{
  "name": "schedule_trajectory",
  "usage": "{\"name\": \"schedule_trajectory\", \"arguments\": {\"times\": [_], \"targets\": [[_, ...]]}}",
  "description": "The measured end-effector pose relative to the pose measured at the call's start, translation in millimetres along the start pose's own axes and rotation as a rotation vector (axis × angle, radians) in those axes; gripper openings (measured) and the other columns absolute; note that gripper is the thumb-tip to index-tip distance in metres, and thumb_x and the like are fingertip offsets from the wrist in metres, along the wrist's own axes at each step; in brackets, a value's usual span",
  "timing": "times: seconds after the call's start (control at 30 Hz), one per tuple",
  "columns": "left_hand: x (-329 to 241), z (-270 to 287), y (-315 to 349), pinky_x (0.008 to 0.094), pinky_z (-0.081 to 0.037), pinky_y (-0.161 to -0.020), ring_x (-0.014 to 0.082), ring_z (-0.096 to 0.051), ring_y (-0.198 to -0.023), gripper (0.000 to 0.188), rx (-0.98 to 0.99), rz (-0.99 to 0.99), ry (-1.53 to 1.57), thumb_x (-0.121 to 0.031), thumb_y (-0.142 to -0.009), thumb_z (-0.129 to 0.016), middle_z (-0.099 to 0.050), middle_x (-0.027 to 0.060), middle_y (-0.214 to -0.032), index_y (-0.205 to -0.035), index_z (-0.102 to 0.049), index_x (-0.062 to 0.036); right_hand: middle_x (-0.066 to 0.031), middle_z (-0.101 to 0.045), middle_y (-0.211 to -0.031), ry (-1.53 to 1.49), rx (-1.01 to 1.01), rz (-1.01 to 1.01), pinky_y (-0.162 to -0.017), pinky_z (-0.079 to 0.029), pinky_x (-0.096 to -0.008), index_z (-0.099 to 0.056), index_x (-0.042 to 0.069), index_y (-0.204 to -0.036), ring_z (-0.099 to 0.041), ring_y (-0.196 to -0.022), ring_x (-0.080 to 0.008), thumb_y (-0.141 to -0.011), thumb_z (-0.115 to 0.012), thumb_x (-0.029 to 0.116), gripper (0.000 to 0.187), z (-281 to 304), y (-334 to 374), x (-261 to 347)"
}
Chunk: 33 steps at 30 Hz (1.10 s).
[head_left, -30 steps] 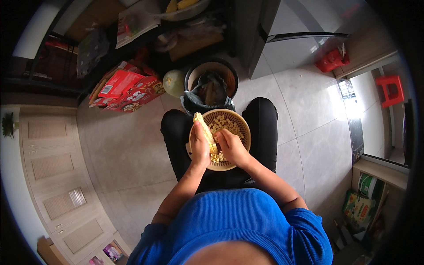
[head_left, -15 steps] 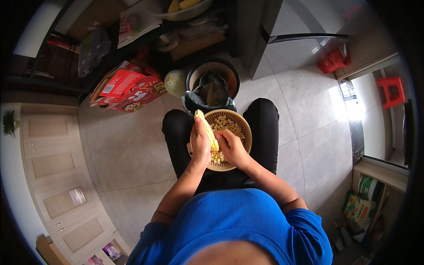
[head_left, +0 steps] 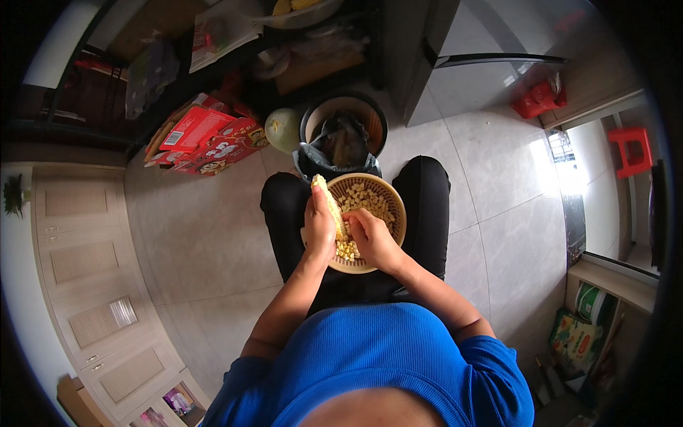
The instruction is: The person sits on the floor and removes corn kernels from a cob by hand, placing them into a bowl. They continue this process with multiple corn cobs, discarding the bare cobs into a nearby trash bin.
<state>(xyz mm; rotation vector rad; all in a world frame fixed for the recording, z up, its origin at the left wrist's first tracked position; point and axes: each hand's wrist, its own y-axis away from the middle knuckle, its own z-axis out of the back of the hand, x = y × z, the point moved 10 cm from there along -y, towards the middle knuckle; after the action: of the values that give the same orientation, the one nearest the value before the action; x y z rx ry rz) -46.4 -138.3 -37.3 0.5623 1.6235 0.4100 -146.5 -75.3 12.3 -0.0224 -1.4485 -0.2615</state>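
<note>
Stripping kernels off a corn cob [head_left: 329, 206] into a woven basket [head_left: 393, 206] resting on the lap. Left hand [head_left: 319, 231] wrapped around the cob, holding it upright over the basket's near rim; right hand [head_left: 371, 238] pressed against its side, fingers curled, thumb seemingly pushing. Next, probably: turning the cob to a fresh row

Left hand [head_left: 319, 229] gripping a corn cob [head_left: 329, 205] upright over a woven basket [head_left: 395, 210] of kernels; right hand [head_left: 373, 238] pressed against the cob.
</note>
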Motion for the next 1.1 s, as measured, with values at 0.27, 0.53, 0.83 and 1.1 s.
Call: {"name": "schedule_trajectory", "arguments": {"times": [0.27,0.53,0.83,1.1], "targets": [[8,8,-9,0.0265,-0.045,-0.056,0.0142,-0.052,-0.060,0.044,-0.017,0.072,0.182,-0.048,-0.091,-0.039,-0.051,0.0038,-0.071,-0.090,-0.049,-0.0058,-0.0015,-0.054,-0.084,-0.460,0.097,-0.366,-0.066,-0.043,-0.0196,-0.054,0.001,-0.097,-0.049,-0.075,-0.0063,-0.094,-0.045,0.020,0.022,-9,-2,-30],[-8,0,-3,0.0268,-0.045,-0.067,0.0143,-0.054,-0.076,0.048,0.035,0.059,0.032,-0.046,-0.093,-0.036,-0.054,0.0070,-0.088,-0.107,-0.047,-0.0013,-0.0064,-0.059,-0.076,0.054,0.167,-0.011,-0.063,-0.046,-0.0250,-0.058,0.001,-0.091,-0.056,-0.067,-0.0112,-0.081,-0.064,0.015,0.018,7,-3,27],[9,-3,-6,0.0286,-0.046,-0.075,0.0161,-0.056,-0.088,0.052,0.086,0.148,0.003,-0.044,-0.093,-0.037,-0.056,0.0102,-0.102,-0.116,-0.044,0.0014,-0.0139,-0.058,-0.074,0.021,0.182,0.002,-0.062,-0.045,-0.0316,-0.057,-0.001,-0.087,-0.059,-0.068,-0.0217,-0.083,-0.059,0.013,0.015,4,-3,22],[-9,10,-1,0.0288,-0.049,-0.055,0.0143,-0.052,-0.060,0.043,0.238,0.165,0.280,-0.048,-0.087,-0.049,-0.049,0.0050,-0.072,-0.092,-0.046,-0.0056,-0.0113,-0.062,-0.084,0.061,0.085,-0.089,-0.070,-0.047,-0.0277,-0.057,-0.002,-0.098,-0.060,-0.078,-0.0178,-0.085,-0.054,0.011,0.019,29,-14,-40]]}}
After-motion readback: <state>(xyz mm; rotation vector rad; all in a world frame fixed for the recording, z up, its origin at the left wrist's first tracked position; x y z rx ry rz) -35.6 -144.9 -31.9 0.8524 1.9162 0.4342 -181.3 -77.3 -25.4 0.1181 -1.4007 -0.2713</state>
